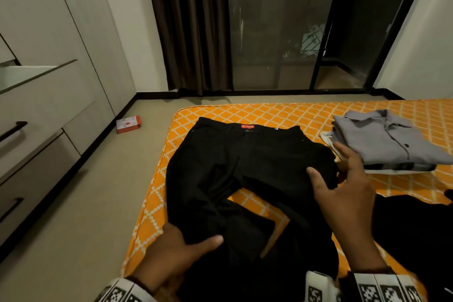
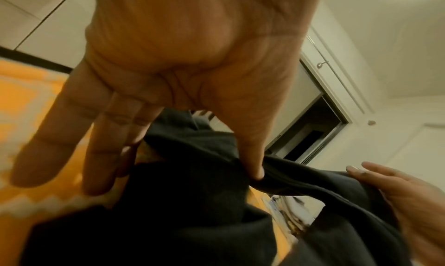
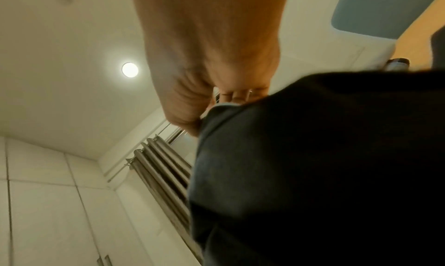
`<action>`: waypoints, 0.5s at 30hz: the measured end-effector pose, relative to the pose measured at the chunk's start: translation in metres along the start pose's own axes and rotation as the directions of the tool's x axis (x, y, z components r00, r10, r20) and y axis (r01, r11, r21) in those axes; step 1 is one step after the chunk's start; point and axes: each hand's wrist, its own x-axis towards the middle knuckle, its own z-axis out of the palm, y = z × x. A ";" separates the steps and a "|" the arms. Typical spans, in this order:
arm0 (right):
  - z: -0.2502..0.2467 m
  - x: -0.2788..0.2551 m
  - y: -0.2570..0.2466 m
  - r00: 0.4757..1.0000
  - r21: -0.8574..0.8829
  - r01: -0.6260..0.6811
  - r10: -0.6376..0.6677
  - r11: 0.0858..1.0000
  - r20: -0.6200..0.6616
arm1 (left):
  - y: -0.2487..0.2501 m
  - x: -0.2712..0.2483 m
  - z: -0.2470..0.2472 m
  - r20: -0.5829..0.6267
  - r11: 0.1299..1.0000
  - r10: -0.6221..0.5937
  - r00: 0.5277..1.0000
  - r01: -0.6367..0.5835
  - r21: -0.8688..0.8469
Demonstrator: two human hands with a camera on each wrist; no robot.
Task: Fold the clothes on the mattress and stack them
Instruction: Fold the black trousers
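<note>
Left hand (image 1: 171, 250) pinches left leg of black cotton trousers (image 1: 235, 169) between thumb and fingers hidden beneath cloth. Right hand (image 1: 343, 191) holds right leg, thumb on top, fingers behind fabric edge. Trousers lie face-up on orange mattress with white lattice print (image 1: 269, 111), waistband at far end, legs splayed toward person. Stack of folded clothes topped by grey button shirt (image 1: 389, 140) just right of trousers. Small red-and-white box (image 1: 128, 124) on floor, near wardrobe.

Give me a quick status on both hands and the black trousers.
Left hand pinches a trouser leg. Right hand holds the other leg. Black trousers spread on mattress, unfolded. Folded stack sits right, close by.
</note>
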 end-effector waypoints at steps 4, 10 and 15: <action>0.010 -0.005 0.028 0.882 0.374 -0.411 0.259 0.832 0.395 | 0.001 0.001 0.016 0.051 0.996 -0.014 0.999 0.019 -0.085; 0.008 -0.016 0.044 0.460 0.079 -0.638 0.297 0.766 0.837 | 0.014 -0.006 -0.010 0.020 0.899 0.142 0.990 -0.120 -0.421; -0.001 0.003 0.027 0.629 0.222 -0.694 0.425 0.685 0.651 | 0.008 -0.027 -0.053 0.370 0.914 0.204 0.906 -0.041 -0.403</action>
